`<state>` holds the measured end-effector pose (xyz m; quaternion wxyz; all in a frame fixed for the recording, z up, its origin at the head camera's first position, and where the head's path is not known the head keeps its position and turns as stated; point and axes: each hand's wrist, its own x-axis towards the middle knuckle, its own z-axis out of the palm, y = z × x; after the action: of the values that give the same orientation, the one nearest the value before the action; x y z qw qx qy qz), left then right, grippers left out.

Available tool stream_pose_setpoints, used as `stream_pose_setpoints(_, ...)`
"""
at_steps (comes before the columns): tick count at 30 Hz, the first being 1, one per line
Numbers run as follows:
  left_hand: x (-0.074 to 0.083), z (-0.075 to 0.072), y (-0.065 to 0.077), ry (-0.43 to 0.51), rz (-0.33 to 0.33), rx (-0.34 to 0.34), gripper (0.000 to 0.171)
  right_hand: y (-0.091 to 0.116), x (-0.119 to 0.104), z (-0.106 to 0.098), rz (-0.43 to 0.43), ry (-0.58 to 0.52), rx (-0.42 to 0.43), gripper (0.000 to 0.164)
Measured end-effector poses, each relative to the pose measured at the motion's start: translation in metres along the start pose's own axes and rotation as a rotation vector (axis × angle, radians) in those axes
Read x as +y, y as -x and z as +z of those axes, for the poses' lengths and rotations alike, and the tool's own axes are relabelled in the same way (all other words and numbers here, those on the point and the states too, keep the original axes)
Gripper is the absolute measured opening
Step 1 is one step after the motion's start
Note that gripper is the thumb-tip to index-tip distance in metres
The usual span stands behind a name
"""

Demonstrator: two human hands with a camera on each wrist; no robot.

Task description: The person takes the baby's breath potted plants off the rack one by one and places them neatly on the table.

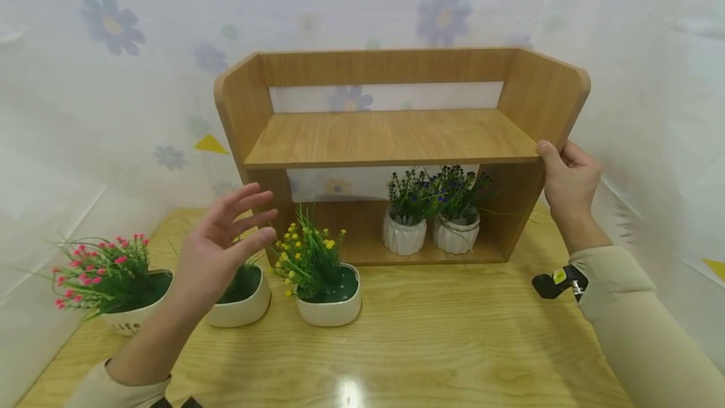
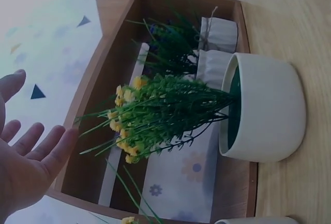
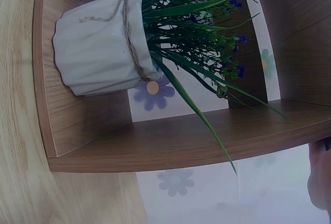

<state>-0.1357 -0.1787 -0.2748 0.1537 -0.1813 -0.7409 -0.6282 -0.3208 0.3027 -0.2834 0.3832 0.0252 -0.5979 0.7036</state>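
Observation:
A two-tier wooden shelf [image 1: 396, 137] stands on the table, tilted slightly in the head view. My right hand [image 1: 573, 181] grips its right side panel, thumb at the front edge and fingers on the outer side. With fingers spread, my left hand [image 1: 218, 247] hovers in the air left of the shelf, holding nothing. Nearest to it are a white pot with yellow flowers [image 1: 331, 307] and, partly hidden behind the hand, another white pot [image 1: 243, 307]. On the lower tier sit two white ribbed pots with purple flowers; twine circles the right pot [image 3: 103, 48], and the left pot [image 1: 404, 235] stands beside it.
At the far left is a white pot with pink flowers [image 1: 133, 318], partly behind my left forearm. A wooden table [image 1: 430, 339] lies under everything. Behind the shelf hangs a pale curtain [image 1: 340, 11] printed with flowers, with dark pennants along the top.

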Motion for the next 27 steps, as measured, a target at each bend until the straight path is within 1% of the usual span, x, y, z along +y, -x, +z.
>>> stream_pose_setpoints(3, 0.002, -0.004, -0.008, 0.015, 0.013, 0.027, 0.056, -0.001, 0.001, -0.001, 0.005, 0.013, -0.002, 0.020)
stream_pose_setpoints(5, 0.004, -0.006, -0.013, 0.042, 0.023, 0.049, 0.055, -0.002, 0.001, -0.002, 0.008, 0.021, -0.005, 0.022)
stream_pose_setpoints(12, 0.015, -0.017, -0.031, 0.122, 0.077, 0.181, 0.055, -0.002, 0.000, -0.002, 0.009, 0.012, -0.010, 0.024)
stream_pose_setpoints(17, 0.017, -0.026, -0.044, 0.162, 0.090, 0.245, 0.056, -0.001, 0.000, -0.002, 0.005, 0.000, -0.004, 0.022)
stream_pose_setpoints(22, 0.015, -0.031, -0.054, 0.150, 0.071, 0.312, 0.060, -0.001, 0.000, -0.001, 0.001, -0.007, 0.002, 0.021)
stream_pose_setpoints(27, 0.009, -0.036, -0.066, 0.027, -0.010, 0.381, 0.063, -0.001, 0.002, 0.000, -0.009, -0.018, -0.001, 0.020)
